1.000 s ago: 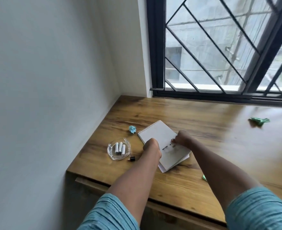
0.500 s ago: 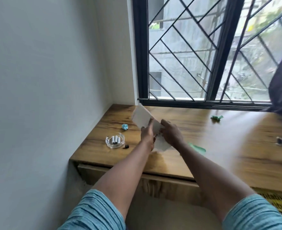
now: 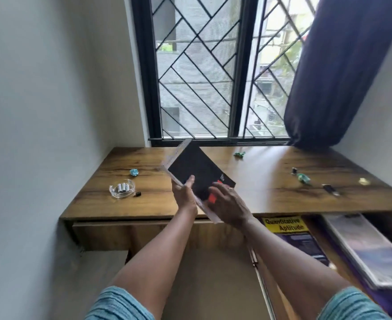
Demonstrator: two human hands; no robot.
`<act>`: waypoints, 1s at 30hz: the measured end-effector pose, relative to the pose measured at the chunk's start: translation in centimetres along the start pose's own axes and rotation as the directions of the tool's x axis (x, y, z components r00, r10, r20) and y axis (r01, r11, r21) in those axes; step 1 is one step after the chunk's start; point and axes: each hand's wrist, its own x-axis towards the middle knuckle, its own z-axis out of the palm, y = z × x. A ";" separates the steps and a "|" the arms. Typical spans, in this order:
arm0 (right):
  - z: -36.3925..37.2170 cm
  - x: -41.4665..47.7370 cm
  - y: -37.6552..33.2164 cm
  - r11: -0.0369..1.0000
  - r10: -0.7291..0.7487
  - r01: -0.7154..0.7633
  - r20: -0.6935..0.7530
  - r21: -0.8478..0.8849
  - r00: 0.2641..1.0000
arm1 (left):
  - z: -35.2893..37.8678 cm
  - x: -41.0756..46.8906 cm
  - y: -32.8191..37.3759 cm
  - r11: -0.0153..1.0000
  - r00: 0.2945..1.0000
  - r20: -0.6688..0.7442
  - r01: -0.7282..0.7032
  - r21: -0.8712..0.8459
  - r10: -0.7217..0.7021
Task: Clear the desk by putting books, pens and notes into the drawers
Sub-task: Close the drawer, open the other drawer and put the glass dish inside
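A spiral notebook (image 3: 194,169) with a black cover and a red mark is held tilted above the front of the wooden desk (image 3: 259,190). My left hand (image 3: 184,192) grips its lower left edge, thumb on the cover. My right hand (image 3: 228,205) lies on the cover's lower right part with the fingers spread. Under the desk at the right an open drawer (image 3: 315,229) holds a yellow and purple book (image 3: 292,229) and a pale book (image 3: 365,248).
A glass ashtray (image 3: 122,188) with small white cylinders stands at the desk's left, a black cap (image 3: 138,194) beside it. Crumpled teal papers (image 3: 134,172) (image 3: 239,154) (image 3: 304,178) and small dark items (image 3: 330,189) lie scattered. A shut drawer front (image 3: 126,234) is at left; a dark curtain (image 3: 338,72) hangs at right.
The notebook has been lifted off the desk and turned so its black cover faces me. The view has pulled back, showing the open drawer at the right.
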 end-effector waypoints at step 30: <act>-17.1 -31.3 22.7 0.179 0.852 -0.846 0.352 0.502 0.389 | 19.0 -26.5 -21.5 0.755 0.884 0.322 0.050 0.653 -0.338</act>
